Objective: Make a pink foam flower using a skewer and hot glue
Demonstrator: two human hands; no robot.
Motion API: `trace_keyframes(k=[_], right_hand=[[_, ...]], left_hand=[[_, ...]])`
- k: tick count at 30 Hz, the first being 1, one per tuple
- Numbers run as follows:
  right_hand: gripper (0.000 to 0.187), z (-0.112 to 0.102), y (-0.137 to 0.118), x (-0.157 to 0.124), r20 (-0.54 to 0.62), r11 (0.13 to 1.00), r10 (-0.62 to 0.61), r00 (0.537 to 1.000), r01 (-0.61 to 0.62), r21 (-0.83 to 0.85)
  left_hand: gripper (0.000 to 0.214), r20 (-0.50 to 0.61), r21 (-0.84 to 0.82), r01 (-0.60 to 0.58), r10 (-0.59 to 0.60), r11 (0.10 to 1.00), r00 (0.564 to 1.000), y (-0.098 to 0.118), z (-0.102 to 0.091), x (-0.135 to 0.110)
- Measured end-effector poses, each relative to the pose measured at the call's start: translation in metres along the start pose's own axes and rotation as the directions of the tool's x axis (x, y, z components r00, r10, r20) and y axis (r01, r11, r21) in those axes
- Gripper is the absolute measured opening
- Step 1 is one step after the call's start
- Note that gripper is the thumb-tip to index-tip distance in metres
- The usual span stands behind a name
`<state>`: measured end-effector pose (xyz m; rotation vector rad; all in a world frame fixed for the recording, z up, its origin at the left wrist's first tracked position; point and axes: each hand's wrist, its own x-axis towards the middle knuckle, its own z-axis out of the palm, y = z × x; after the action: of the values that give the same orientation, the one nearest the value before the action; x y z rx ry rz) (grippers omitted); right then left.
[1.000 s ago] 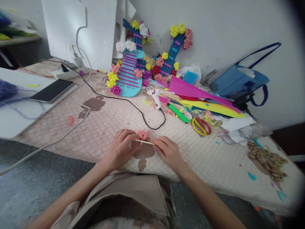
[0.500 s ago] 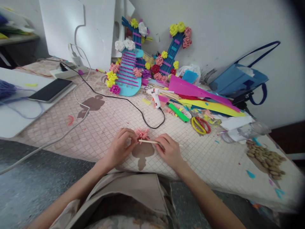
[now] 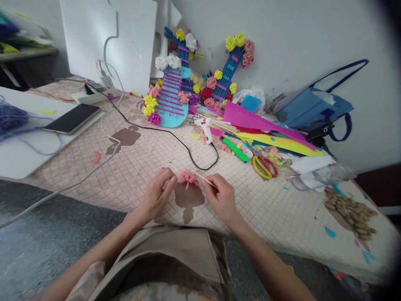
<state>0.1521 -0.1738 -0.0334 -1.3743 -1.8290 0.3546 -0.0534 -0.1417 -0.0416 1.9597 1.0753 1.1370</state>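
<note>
A pink paper flower (image 3: pixel 189 179) with several pointed petals is between my hands, near the table's front edge. My left hand (image 3: pixel 159 191) is closed at its left side, thumb and fingers together at the edge of a petal. My right hand (image 3: pixel 222 195) pinches a thin pale wooden stick (image 3: pixel 200 175), which slants up to the left. The stick's far tip is at the top of the flower; whether it touches a petal is hard to tell. My right fingers partly hide the stick's near end.
Behind the hands lie a white glue gun (image 3: pixel 205 129) with a black cord, a green cutter (image 3: pixel 235 149) and scissors (image 3: pixel 265 167). Decorated cardboard pieces (image 3: pixel 171 100) lean at the back. A phone (image 3: pixel 73 118) lies left; a jar (image 3: pixel 326 175) and pistachio-like shells (image 3: pixel 351 211) are right.
The stick has swung from nearly level below the flower to a slant with its tip at the flower's top. My left thumb has lifted, and the flower shows more openly.
</note>
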Motion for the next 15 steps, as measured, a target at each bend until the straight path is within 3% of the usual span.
trace_keyframes(k=[3, 7, 15], right_hand=[[0.016, -0.004, -0.019, 0.013, 0.050, 0.987, 0.056, 0.997, -0.063, 0.147], [0.015, -0.008, -0.035, 0.025, 0.152, 0.950, 0.022, 0.988, -0.068, 0.304], [0.013, -0.003, -0.036, 0.023, 0.180, 0.966, -0.017, 0.984, -0.030, 0.256]], left_hand=[[0.031, 0.025, -0.168, 0.045, -0.042, 0.985, 0.999, 0.007, -0.001, 0.003], [0.031, 0.047, -0.258, 0.056, -0.046, 0.964, 0.998, 0.012, -0.001, 0.005], [0.025, 0.021, -0.244, 0.050, -0.046, 0.968, 0.999, 0.015, 0.002, 0.005]])
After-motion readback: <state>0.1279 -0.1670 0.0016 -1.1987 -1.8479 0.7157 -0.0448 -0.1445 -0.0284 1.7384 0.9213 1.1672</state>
